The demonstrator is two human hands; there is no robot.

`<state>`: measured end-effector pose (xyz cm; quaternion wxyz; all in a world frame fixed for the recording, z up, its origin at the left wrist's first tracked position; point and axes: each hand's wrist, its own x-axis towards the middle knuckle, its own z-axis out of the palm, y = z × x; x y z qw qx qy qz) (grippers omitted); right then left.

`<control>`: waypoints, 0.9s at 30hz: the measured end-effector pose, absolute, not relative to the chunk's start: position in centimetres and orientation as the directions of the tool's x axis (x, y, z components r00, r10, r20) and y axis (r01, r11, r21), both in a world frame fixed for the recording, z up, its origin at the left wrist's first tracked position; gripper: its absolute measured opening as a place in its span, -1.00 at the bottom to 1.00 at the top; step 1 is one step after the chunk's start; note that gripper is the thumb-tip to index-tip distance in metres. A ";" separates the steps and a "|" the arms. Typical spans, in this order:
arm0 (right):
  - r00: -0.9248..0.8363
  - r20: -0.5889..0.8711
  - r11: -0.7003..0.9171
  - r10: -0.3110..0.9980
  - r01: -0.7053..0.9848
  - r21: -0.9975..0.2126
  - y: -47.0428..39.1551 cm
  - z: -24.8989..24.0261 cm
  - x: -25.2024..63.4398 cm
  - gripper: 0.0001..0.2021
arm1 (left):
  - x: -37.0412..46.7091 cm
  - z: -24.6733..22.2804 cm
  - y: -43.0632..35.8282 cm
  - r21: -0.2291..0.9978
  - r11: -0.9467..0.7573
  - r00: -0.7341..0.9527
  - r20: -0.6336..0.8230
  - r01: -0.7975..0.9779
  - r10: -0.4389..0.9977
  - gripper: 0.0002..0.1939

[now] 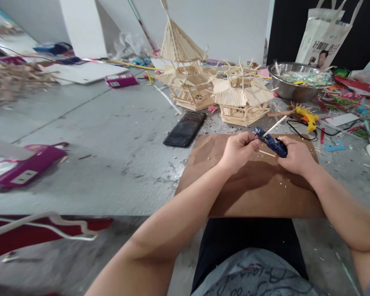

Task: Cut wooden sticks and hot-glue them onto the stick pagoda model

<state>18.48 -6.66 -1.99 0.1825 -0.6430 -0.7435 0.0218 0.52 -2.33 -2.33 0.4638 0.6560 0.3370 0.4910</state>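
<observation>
Over the brown board [262, 189], my right hand [296, 156] is closed around a dark blue cutting tool [273, 143]. A thin wooden stick [276, 125] lies across the tool's head and slants up to the right. My left hand [242, 150] is pinched at the stick's lower end, right beside the tool's head; its fingertips partly hide that end. Another short stick [267, 153] shows just below the tool, between my hands.
Two stick-built pavilions, one tall [185, 61] and one low [243, 98], stand behind the board. A phone [185, 129] lies left. Behind right are a yellow glue gun [308, 118], its black cord and a metal bowl [302, 92]. Purple power strips [43, 164] sit left.
</observation>
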 end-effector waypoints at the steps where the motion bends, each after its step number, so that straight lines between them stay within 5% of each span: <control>1: -0.100 0.237 0.164 0.966 0.949 -0.271 -6.7 -1.9 18.4 -0.57 | 0.5 -2.3 -2.4 0.938 -0.345 0.298 0.334 -0.016 0.894 -0.74; 10: -0.127 0.254 0.202 0.959 0.934 -0.295 -6.9 -1.8 18.3 -0.58 | 0.5 -2.3 -2.4 0.955 -0.280 0.397 0.297 -0.099 0.869 -0.54; 27: -0.141 0.207 0.198 0.968 0.937 -0.290 -7.1 -1.4 18.3 -0.56 | 0.3 -2.7 -2.1 0.954 -0.285 0.464 0.297 -0.098 0.834 -0.49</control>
